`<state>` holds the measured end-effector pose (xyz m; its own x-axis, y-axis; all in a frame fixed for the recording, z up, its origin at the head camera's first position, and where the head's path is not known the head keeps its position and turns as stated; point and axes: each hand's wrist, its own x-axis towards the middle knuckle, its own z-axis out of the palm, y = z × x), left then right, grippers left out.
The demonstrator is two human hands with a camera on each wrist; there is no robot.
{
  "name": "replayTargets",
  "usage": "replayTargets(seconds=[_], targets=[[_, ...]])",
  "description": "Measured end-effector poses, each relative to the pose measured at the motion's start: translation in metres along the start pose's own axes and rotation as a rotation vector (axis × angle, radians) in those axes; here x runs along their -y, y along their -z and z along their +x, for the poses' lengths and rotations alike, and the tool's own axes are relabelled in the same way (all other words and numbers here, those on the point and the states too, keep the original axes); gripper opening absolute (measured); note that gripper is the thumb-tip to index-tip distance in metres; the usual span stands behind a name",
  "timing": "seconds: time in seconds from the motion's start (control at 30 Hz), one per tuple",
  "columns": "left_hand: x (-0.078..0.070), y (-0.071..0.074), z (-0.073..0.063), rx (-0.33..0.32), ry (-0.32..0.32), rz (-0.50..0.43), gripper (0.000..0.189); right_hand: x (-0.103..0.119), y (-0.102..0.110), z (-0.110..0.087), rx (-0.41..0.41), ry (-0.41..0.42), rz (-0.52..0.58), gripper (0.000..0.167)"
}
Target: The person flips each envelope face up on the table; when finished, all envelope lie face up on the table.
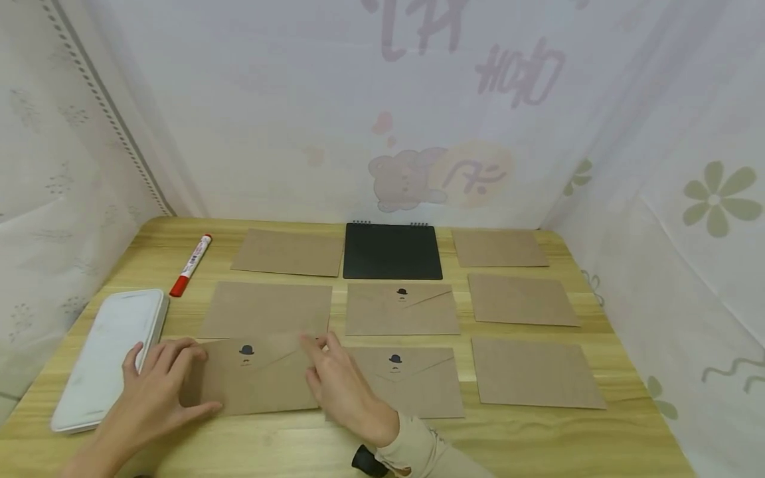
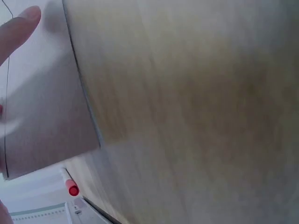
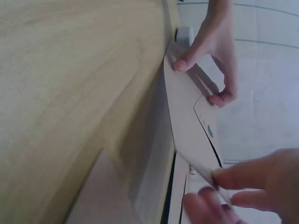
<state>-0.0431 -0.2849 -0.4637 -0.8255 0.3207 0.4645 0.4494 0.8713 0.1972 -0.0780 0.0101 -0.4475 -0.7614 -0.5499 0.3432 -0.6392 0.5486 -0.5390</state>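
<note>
A pale wood-grained counter (image 1: 269,445) with rounded far corners fills the lower part of the head view, closed in by white printed cloth (image 1: 257,106) at its far, left and right edges. The far sheet carries a faint bear (image 1: 403,180) and lettering; the right one has an olive flower (image 1: 719,199).

Toward the counter's near edge, left of centre, is the brown envelope (image 1: 257,385) being handled, its flap side and little bowler-hat print (image 1: 246,350) facing up. The left hand (image 1: 160,380) rests at its left end, thumb and fingers spread apart, the thumb on the paper. The right hand (image 1: 343,384) has its fingers clamped on the right edge (the right wrist view shows that pinch best). A cream sleeve (image 1: 427,448) covers the right forearm.

Along the counter's left edge lies a white case (image 1: 110,358), just beside the left hand; a red-capped marker (image 1: 191,265) sits near the far left corner. A black pad (image 1: 392,251) with wire binding lies at the middle of the far edge. Two plain envelopes (image 1: 269,309) lie beyond the handled one, two flap-side-up envelopes (image 1: 402,318) run down the middle, and three plain brown ones (image 1: 538,373) line the right side.
</note>
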Motion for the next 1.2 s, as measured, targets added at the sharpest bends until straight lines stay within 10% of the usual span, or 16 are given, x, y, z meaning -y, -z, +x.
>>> replayTargets(seconds=[0.53, 1.2], targets=[[0.005, -0.008, 0.0, 0.196, 0.032, -0.07, 0.071, 0.004, -0.01, -0.002, 0.236, -0.097, -0.343, 0.066], [0.003, -0.008, 0.001, 0.217, 0.065, -0.093, 0.066, 0.004, -0.018, 0.0, 0.268, -0.085, -0.487, 0.056]])
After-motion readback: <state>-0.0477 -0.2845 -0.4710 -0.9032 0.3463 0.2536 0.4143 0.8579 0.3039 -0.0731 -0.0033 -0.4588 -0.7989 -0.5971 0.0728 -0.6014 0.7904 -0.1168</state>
